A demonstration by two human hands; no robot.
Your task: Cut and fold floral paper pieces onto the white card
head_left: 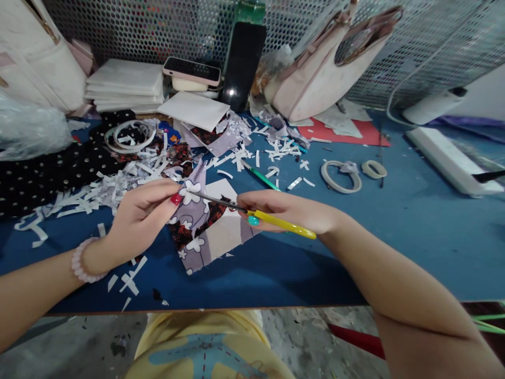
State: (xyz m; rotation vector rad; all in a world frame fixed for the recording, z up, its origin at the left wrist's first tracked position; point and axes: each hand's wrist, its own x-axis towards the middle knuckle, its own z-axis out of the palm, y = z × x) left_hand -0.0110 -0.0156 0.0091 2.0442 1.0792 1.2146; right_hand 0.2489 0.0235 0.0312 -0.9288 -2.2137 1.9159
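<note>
My left hand (145, 218) pinches the upper corner of a purple fabric piece (192, 210) printed with white flowers. The cloth lies over a white card (223, 188), with dark red-and-black patterned fabric (213, 217) showing between them. Yellow-handled scissors (282, 223) are gripped in my right hand (272, 205), and their blades point left across the cloth, the tips close to my left fingers. Whether the blades are apart cannot be made out. Fingers of my right hand also rest by the card's right side, partly hidden behind the handle.
White paper strips (94, 189) are strewn over the blue table (394, 247). Behind stand a stack of white cards (124, 84), a phone (192, 70) and a pink handbag (311, 68). A green pen (260, 176) and tape rolls (341, 177) lie beyond my right hand.
</note>
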